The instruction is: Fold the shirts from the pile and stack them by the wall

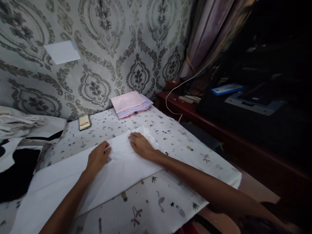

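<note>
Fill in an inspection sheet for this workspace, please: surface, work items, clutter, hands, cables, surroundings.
Surface: printed sheet, pale with small motifs, under the work.
Work items: long white cloth, laid out, wrinkled near the hands.
Clutter: folded pink cloth over a lilac cloth; small pixelated item near the wall; heaped garments at left.
Hands: left hand and right hand both on the white cloth; grip unclear.
Cables: white cable, looping down near the sheet's right edge.
Surroundings: patterned wall with white paper; curtain and dark-red furniture at right.
</note>
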The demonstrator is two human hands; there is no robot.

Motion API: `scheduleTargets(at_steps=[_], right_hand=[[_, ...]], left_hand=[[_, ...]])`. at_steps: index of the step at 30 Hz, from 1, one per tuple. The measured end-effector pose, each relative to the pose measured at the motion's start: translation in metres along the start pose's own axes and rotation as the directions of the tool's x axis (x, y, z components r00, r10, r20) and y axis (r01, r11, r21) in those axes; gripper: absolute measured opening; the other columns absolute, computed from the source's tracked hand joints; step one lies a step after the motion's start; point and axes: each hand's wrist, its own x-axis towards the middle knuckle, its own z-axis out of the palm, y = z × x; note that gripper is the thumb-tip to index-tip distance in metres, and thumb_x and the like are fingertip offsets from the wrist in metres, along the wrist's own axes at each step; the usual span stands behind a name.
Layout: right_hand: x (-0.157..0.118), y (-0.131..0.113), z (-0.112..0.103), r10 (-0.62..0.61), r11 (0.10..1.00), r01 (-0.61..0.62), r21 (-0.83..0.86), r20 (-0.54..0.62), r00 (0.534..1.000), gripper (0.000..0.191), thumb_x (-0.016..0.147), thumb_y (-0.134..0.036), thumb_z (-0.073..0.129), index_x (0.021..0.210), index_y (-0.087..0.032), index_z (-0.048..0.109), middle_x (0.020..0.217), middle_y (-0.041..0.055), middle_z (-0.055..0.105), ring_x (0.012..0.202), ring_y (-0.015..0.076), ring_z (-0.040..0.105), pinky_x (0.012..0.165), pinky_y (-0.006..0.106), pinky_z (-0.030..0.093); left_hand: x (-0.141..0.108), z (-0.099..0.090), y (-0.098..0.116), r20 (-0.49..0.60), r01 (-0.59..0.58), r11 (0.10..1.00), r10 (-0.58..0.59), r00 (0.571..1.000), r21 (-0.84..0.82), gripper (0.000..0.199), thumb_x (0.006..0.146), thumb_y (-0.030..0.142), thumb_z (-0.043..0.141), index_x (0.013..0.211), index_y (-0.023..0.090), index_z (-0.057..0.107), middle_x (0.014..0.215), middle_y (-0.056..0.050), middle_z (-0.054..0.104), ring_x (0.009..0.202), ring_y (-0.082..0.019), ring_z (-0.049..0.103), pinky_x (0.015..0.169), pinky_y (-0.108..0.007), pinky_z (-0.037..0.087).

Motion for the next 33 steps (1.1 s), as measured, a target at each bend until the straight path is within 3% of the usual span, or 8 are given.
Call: scheduleTargets(at_steps=[4,6,10,13,18,26,30,33], right_hand=[[0.022,0.002,-0.017,0.264,0.964,-0.264,-0.017,0.005,0.965,0.032,0.096,-0.022,0.047,0.124,-0.013,0.059,0.129,0.0158,0.058,0.118,0.0258,0.056,0.098,0.037,0.046],[0.035,0.007,-0.02,0.333,0.943,-0.332,-0.027,0.029,0.943,0.027,0.093,-0.027,0.052,0.115,-0.015,0.062,0.125,0.0156,0.061,0.113,0.0274,0.058,0.092,0.038,0.048],[0.052,0.016,-0.019,0.357,0.934,-0.358,0.006,0.049,0.933,0.009,0.085,-0.02,0.058,0.091,-0.02,0.065,0.11,0.0088,0.067,0.098,0.0235,0.062,0.076,0.032,0.047],[0.055,0.019,-0.019,0.34,0.939,-0.341,0.047,0.009,0.94,0.011,0.082,-0.014,0.056,0.085,-0.021,0.063,0.1,0.0043,0.069,0.092,0.02,0.061,0.068,0.027,0.042],[0.051,0.019,-0.019,0.25,0.966,-0.24,0.095,-0.111,0.962,0.014,0.088,-0.014,0.049,0.092,-0.02,0.061,0.093,0.0036,0.069,0.083,0.0182,0.059,0.067,0.027,0.037],[0.03,0.022,-0.011,-0.014,0.992,0.031,0.125,-0.134,0.991,0.021,0.08,-0.003,0.05,0.087,-0.02,0.06,0.091,0.0002,0.068,0.074,0.0137,0.056,0.066,0.023,0.036],[0.015,0.019,-0.018,-0.232,0.973,0.232,0.007,-0.029,0.972,0.026,0.083,0.0,0.044,0.088,-0.019,0.061,0.096,0.0028,0.068,0.083,0.0159,0.058,0.067,0.025,0.035],[0.004,0.018,-0.024,-0.317,0.948,0.318,-0.005,0.047,0.947,0.03,0.085,0.0,0.043,0.094,-0.019,0.064,0.1,0.0046,0.068,0.092,0.0178,0.059,0.071,0.025,0.038]], left_hand=[[0.002,0.001,-0.005,-0.006,-0.014,0.999,0.014,1.0,-0.052,0.017,0.093,0.039,0.043,0.101,0.026,0.052,0.086,0.001,0.064,0.08,-0.019,0.06,0.067,-0.029,0.038],[0.004,0.001,-0.007,0.001,-0.024,0.998,0.025,1.0,-0.058,0.02,0.092,0.039,0.045,0.104,0.025,0.053,0.086,0.0,0.064,0.079,-0.019,0.059,0.067,-0.029,0.039],[0.008,-0.001,-0.009,0.039,-0.014,0.998,0.016,0.999,-0.054,0.015,0.089,0.036,0.047,0.094,0.024,0.055,0.081,0.0,0.062,0.076,-0.019,0.057,0.066,-0.029,0.038],[0.01,-0.002,-0.007,0.015,-0.004,0.995,0.005,1.0,-0.1,0.01,0.086,0.033,0.048,0.084,0.024,0.053,0.076,0.001,0.059,0.073,-0.019,0.055,0.065,-0.029,0.037],[0.013,-0.001,-0.007,-0.119,-0.071,0.986,0.052,0.991,-0.153,0.008,0.085,0.03,0.046,0.083,0.023,0.05,0.077,0.001,0.057,0.071,-0.018,0.052,0.066,-0.03,0.038],[0.017,-0.003,-0.013,-0.082,-0.064,0.997,0.06,0.995,-0.05,0.007,0.086,0.026,0.046,0.082,0.023,0.051,0.081,-0.001,0.061,0.078,-0.02,0.056,0.067,-0.03,0.038],[0.02,-0.006,-0.013,-0.048,-0.017,0.999,0.015,0.999,-0.033,0.006,0.086,0.023,0.047,0.083,0.023,0.052,0.08,-0.001,0.063,0.077,-0.019,0.057,0.066,-0.029,0.038],[0.021,-0.009,-0.011,-0.05,-0.003,0.999,0.005,0.999,0.043,0.01,0.087,0.022,0.045,0.087,0.023,0.055,0.086,-0.002,0.065,0.081,-0.02,0.059,0.066,-0.03,0.039]])
